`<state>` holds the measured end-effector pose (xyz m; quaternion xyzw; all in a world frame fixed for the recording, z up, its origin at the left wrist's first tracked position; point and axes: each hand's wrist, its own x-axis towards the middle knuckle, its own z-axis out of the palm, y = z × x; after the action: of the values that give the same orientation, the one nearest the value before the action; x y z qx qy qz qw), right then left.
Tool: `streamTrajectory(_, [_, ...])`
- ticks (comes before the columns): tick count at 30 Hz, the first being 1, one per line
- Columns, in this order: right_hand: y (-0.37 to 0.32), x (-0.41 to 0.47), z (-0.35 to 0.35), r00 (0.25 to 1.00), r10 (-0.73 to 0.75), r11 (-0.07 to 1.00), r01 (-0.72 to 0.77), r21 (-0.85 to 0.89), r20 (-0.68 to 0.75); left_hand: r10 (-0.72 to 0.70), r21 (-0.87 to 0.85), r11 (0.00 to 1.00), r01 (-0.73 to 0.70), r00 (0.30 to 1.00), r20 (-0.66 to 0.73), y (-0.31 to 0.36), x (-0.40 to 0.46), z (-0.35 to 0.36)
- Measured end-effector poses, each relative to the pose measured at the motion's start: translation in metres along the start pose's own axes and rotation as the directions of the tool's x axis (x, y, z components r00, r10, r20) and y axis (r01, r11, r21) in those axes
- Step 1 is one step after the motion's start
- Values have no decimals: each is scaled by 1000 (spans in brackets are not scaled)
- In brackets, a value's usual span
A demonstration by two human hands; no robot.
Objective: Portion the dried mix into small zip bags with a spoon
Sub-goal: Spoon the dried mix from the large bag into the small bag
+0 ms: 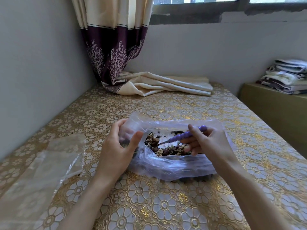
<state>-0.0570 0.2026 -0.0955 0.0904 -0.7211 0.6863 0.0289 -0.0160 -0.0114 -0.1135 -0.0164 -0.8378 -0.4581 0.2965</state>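
Gripping the purple spoon (184,136) by its beaded handle, the right hand (209,143) is reaching into the mouth of the big bag (174,165); fingers are curled round the handle, and the spoon's tip is pointing toward 9 o'clock, down into the mix (167,149). The spoon's bowl is buried or hidden; cannot tell what it carries.

Left hand (118,146) is sitting at the big bag's 9 o'clock edge, pinching a small clear bag (131,130) between thumb and fingers and holding its mouth up beside the mix. Dark bits are showing through the small bag's plastic behind the fingers.

Big bag is lying on the surface (166,205), centre of view, mouth open upward. The mix, nuts and dark dried pieces, is lying inside the big bag, heaped between the two hands.

Clear plastic bags (49,163) are lying flat on the surface at 8 o'clock from the big bag, apart from it; their count is unclear.

Curtain (114,47) is hanging at 12 o'clock, its pale hem trailing across the far end of the surface. Folded cloths (287,75) are stacked on a box (272,110) at 2 o'clock, well apart from the work.
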Motion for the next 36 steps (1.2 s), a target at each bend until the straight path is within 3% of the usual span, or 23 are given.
streamTrajectory(12, [-5,4,-16,966,-25,987,64,148,-256,-14,55,998,10,998,58,-9,1,1])
streamTrajectory(21, [-16,4,-26,914,-139,959,220,178,-380,-9,142,990,-4,996,93,-12,2,4])
streamTrajectory(27, [-24,-4,-15,931,-176,939,256,230,-321,-3,195,981,-20,993,117,-9,3,4])
streamTrajectory(36, [-27,-19,12,949,-294,919,314,238,-118,-28,184,983,5,992,123,-6,1,4])
